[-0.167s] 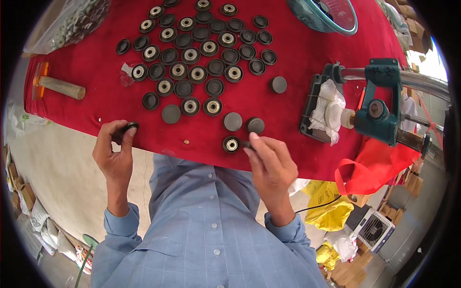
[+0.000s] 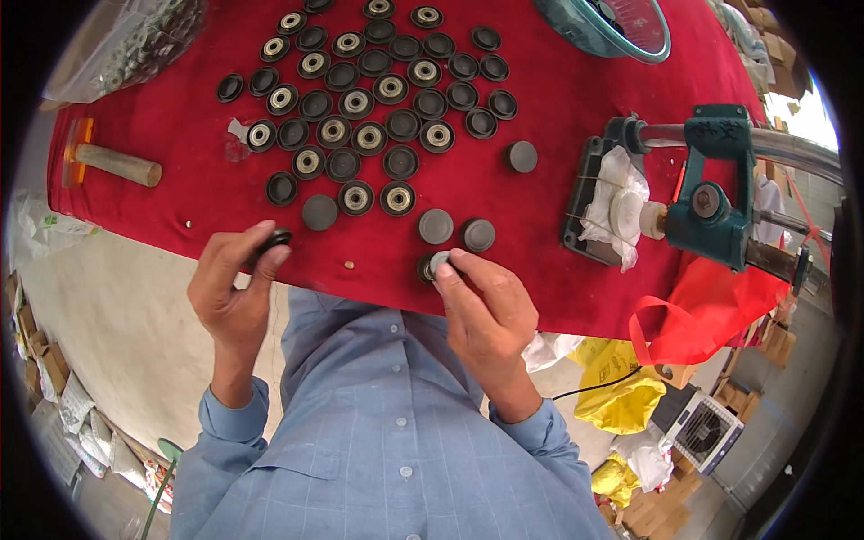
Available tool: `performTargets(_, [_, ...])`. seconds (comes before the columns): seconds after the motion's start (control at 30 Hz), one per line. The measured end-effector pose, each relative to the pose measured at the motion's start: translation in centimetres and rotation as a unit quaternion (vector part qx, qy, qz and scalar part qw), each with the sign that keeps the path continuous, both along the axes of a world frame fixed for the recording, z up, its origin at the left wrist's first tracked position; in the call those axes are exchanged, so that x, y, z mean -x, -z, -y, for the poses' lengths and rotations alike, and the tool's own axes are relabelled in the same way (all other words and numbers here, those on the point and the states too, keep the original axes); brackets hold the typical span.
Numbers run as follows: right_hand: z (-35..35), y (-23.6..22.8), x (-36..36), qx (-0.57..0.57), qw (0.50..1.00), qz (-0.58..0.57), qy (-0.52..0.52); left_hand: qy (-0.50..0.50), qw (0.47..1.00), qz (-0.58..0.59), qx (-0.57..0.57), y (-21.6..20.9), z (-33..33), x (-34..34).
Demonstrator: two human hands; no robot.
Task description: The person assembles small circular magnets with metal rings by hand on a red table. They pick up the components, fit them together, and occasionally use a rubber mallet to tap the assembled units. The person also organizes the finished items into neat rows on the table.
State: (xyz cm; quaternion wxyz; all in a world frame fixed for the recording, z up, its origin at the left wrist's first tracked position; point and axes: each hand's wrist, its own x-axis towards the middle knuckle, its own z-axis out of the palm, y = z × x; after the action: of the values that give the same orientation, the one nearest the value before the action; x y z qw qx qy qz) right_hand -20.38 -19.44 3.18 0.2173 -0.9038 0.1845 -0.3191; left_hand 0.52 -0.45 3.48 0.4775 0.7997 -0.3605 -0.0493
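Pinching a pale grey disc (image 2: 438,262) between thumb and fingertips, your right hand (image 2: 493,306) is right at a dark wheel (image 2: 426,269) on the red-covered surface (image 2: 540,108), well to the left of the green press (image 2: 717,184) and nearer to you than it is. That grip is closed on the disc, which hides most of the wheel; whether the two touch, you can't tell from here. And over on the far side from the press, your left hand (image 2: 229,279) has its own grip, thumb and fingers firm around a dark cap (image 2: 277,238), tipped nearly edge-on and lifted clear. So the step in hand looks like lining disc up with wheel, and what that calls for is a level disc, centred over the rim, with the left hand's piece held out of the way. Watch the plain-faced caps (image 2: 436,227) just beyond your right fingers, left of the press: a wide sweep could nudge them. Farther out, also left of the press, spreads the big cluster of dark wheels (image 2: 369,139), some showing metal centres, none of them touched by either hand.
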Motion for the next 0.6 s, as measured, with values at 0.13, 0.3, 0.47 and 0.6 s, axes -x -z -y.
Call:
performTargets(0.13, [-1.2, 1.6, 0.3, 0.03, 0.999, -0.029, 0.008, 0.022, 0.999, 0.013, 0.027, -0.4, 1.5, 1.0])
performTargets(0.3, [-2.1, 3.0, 1.5, 0.058, 0.997, -0.048, -0.009, 0.046, 0.993, 0.087, 0.058, -0.2, 3.8, 1.3])
performTargets(0.47, [-3.7, 2.7, 2.8, 0.079, 0.989, -0.124, 0.006, 0.077, 0.987, 0.136, 0.038, 0.5, 5.7, 1.5])
performTargets(0.6, [-3.9, 2.6, 2.8, 0.054, 0.991, -0.126, 0.015, 0.105, 0.97, 0.217, 0.012, 1.8, 6.9, 1.1])
